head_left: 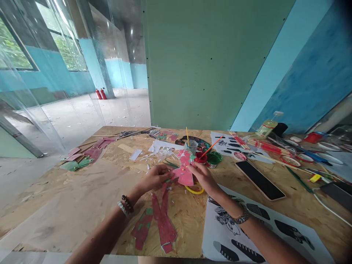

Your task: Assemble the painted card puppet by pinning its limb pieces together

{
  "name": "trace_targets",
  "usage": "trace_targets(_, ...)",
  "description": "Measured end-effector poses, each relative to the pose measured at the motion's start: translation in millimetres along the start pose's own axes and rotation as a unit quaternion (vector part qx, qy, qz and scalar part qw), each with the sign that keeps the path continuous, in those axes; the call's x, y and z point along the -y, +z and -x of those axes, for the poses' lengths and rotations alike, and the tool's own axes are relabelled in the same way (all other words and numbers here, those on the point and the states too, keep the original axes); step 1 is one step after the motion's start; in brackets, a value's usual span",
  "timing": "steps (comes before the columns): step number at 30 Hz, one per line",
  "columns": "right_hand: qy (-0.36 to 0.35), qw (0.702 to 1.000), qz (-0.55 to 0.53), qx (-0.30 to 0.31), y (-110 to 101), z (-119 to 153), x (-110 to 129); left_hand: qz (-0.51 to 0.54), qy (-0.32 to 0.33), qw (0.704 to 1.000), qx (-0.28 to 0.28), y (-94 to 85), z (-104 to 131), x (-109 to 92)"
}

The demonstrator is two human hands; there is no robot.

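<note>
Nearside and left of the cup, the left hand pinches the cutout by its left arm. Between both hands, the cutout lies nearside of the cup, its long axis running towards it. Nearside and right of the cup, the right hand touches the cutout's right edge; whether it grips, I cannot tell. Neither hand is nearer.

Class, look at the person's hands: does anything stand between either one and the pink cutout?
Nothing visible stands in the way: the left hand and right hand both have fingers on the pink cutout.
</note>
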State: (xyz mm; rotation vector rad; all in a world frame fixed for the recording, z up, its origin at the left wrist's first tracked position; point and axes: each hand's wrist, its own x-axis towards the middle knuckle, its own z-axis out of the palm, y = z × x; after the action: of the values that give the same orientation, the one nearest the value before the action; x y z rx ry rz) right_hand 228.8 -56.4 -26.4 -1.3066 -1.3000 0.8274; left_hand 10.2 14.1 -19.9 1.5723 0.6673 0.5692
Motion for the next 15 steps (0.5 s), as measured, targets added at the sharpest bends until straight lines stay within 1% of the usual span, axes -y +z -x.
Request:
trace_targets(2, 0.011, 1.0, -0.014, 0.003, -1.7, -0.9, -2.4, -0.025, 0.012, 0.999, -0.016, -0.8, 0.0, 0.4)
trace_targets(4, 0.021, 0.999, -0.033, 0.01, -2.9, -1.2, -4.5, -0.046, 0.02, 0.999, -0.018, -1.1, 0.9, -0.4)
trace_targets(10, 0.033, 0.996, -0.07, 0.044, -2.6, -0.1, -4.1, -0.089, 0.026, 0.996, 0.016, 1.2, 6.0, -7.6)
trace_targets(13, 0.02, 0.997, -0.057, 0.037, -1.9, 1.8, -1.5, -0.111, 0.024, 0.993, 0.033, 2.9, 9.1, -13.8)
trace_targets(15, 0.002, 0.999, -0.048, 0.021, -1.6, 4.2, 1.2, -0.126, 0.029, 0.991, 0.035, 3.8, 10.6, -16.7)
